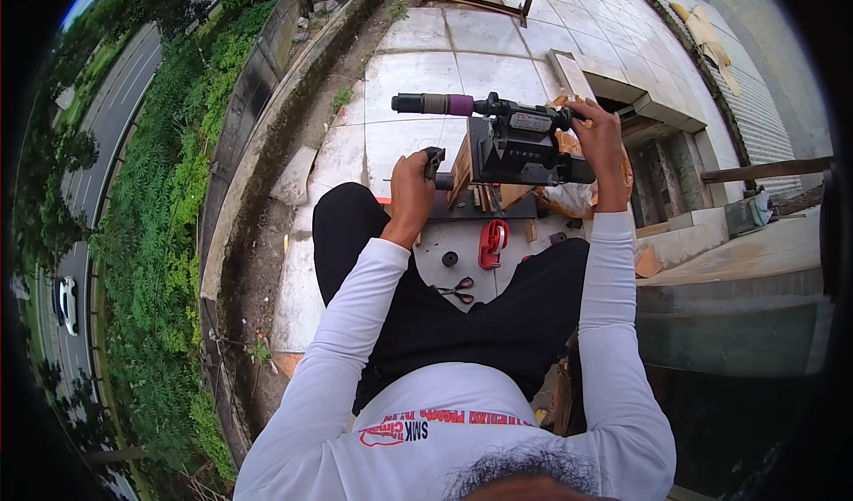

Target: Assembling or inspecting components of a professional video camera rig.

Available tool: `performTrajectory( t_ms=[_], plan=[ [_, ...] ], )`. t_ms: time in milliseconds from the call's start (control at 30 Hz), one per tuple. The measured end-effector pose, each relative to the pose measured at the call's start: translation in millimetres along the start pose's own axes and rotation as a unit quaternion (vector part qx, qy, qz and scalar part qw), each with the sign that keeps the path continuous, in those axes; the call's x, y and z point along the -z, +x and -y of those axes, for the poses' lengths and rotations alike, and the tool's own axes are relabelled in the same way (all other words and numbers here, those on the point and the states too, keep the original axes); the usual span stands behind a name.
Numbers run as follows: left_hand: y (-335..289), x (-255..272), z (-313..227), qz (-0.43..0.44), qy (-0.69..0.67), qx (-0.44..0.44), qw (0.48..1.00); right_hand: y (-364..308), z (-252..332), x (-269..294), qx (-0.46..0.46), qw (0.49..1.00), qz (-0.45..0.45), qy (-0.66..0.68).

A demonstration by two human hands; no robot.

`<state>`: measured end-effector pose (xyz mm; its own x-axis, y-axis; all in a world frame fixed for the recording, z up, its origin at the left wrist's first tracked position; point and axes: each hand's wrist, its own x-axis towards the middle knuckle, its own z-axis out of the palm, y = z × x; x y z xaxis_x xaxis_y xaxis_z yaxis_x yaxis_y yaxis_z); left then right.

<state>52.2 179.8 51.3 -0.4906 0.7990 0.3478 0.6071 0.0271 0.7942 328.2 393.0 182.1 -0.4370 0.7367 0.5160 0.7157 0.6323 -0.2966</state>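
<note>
- From where I stand, the piece at the centre of it all, the black boxy machine with a metal-and-plastic body (518, 153), is upright on its wooden support in front of the seated person's knees.
- What looks done: the machine is set up, and the black rod with tan and purple bands (435, 104) sits level along its top, pointing left. Both bands appear in place, though I can't tell whether either is finished.
- The right grip (597, 126) is curled round the machine's far right end; which part it holds is hidden from me.
- The left grip (410, 190) is closed narrowly on a small dark object (434, 162), just below the rod and apart from it.
- The black-handled scissors (456, 290), a small round black spool (450, 258) and a red curved-frame holder (492, 243) lie on the white tiled floor (404, 66), out of both hands.
- With both hands engaged, I'd call it midway; how much is left doesn't show.
</note>
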Motion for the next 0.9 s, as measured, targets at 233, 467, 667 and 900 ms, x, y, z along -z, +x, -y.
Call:
performTrajectory(
  t_ms=[233, 467, 667, 900],
  plan=[
    [-1.2, 1.3, -7.3, -0.041, -0.046, -0.016, 0.998, 12.8, -4.3, -25.9, -0.071, 0.994, 0.076, 0.038],
    [-0.2, 1.3, -7.1, -0.044, -0.039, -0.025, 0.998, -16.1, -15.0, -52.2, -0.093, 0.991, 0.097, 0.015],
    [-0.1, 0.2, -6.7, -0.036, -0.045, -0.016, 0.998, -48.9, -24.3, -59.8, -0.088, 0.991, 0.085, 0.063],
    [-0.6, 0.7, -3.8, -0.028, -0.026, -0.007, 0.999, -83.4, -16.3, -37.4, -0.041, 0.994, 0.099, 0.015]
  ],
)
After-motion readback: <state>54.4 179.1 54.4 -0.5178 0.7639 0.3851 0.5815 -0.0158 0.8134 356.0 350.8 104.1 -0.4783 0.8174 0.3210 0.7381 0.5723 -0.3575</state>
